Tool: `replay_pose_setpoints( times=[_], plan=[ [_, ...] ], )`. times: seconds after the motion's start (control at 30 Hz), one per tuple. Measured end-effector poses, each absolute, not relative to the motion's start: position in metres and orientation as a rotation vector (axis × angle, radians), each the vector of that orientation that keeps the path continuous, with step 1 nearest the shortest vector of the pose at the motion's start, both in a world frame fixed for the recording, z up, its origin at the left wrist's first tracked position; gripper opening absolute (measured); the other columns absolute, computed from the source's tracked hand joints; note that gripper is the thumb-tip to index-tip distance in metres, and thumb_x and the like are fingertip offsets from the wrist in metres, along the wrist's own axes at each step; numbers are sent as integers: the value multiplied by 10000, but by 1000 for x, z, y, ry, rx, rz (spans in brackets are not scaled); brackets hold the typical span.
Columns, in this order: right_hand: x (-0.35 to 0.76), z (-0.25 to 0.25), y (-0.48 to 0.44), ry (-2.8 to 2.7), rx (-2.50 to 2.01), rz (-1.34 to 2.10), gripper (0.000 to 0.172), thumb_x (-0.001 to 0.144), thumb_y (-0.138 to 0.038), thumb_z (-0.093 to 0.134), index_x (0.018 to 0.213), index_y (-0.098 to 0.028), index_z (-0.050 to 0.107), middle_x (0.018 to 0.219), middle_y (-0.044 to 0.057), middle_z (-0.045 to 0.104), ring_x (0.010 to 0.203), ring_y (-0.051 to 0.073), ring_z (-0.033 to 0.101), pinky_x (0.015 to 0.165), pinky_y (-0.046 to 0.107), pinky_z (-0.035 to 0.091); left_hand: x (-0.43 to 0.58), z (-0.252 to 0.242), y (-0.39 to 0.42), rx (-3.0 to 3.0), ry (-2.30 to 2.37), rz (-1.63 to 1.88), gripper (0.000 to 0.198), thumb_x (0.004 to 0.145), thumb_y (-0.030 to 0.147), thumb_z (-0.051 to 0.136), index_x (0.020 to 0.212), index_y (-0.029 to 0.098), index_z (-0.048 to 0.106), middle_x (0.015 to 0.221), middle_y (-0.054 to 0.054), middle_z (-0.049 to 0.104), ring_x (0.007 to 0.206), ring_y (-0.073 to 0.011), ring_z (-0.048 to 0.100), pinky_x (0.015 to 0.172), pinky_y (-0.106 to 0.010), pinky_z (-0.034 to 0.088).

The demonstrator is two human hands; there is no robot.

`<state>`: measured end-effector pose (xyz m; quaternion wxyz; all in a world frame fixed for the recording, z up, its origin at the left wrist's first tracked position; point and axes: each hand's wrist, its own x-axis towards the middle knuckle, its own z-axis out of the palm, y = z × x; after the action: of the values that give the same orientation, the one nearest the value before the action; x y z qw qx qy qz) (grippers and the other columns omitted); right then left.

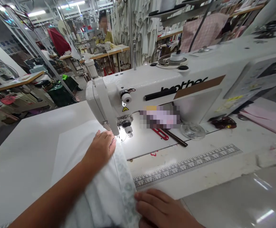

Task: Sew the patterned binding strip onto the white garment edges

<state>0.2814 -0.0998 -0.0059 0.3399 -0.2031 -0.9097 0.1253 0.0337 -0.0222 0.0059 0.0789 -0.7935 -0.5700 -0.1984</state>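
Observation:
White fabric with a pale grey-green patterned band along its right edge runs up to the needle area of a white sewing machine. Just left of the lit presser foot, my left hand presses on the fabric, fingers curled together at the band's edge. Lower down, near the bottom of the view, my right hand has its fingers closed over the right edge of the band. Its thumb is hidden, as is the fabric's underside.
Under the machine arm lie a red-handled tool, a dark stick and a clear round dish. A printed ruler crosses the table front. Pink fabric lies at the right. Behind, a person sits among other machines.

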Motion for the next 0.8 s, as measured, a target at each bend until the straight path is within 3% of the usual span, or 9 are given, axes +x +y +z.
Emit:
replay_pose_setpoints(
  times=[0.17, 0.37, 0.6, 0.8],
  plan=[
    [275, -23, -111, -2281, -668, 386, 172, 937, -159, 458, 983, -161, 623, 1027, 36, 729, 1055, 129, 638, 1024, 220, 438, 65, 16, -67, -2394, -1850, -652, 242, 945, 213, 419, 1162, 146, 502, 1292, -167, 541, 1259, -287, 477, 1041, -524, 434],
    [281, -14, -107, -2554, -441, 111, 140, 813, -67, 590, 752, -192, 596, 888, 13, 709, 1043, 190, 651, 1047, 323, 440, 76, 13, -111, -2526, -1762, -394, 468, 939, 362, 489, 1335, 127, 407, 1406, -180, 473, 1343, -363, 371, 1054, -663, 339],
    [286, 2, -103, -2590, -370, 70, 108, 865, -104, 583, 846, -189, 646, 908, 20, 726, 985, 183, 668, 1004, 315, 480, 74, 18, -115, -2609, -1548, -397, 349, 943, 301, 484, 1244, 129, 522, 1262, -123, 614, 1193, -315, 531, 1060, -626, 358],
    [287, 3, -103, -2509, -405, 133, 265, 976, -140, 428, 917, -202, 678, 952, 13, 747, 1006, 154, 658, 976, 268, 489, 79, 20, -118, -2619, -1488, -471, 289, 950, 233, 451, 1182, 101, 560, 1151, -118, 663, 1093, -298, 597, 988, -577, 464]
  ],
)
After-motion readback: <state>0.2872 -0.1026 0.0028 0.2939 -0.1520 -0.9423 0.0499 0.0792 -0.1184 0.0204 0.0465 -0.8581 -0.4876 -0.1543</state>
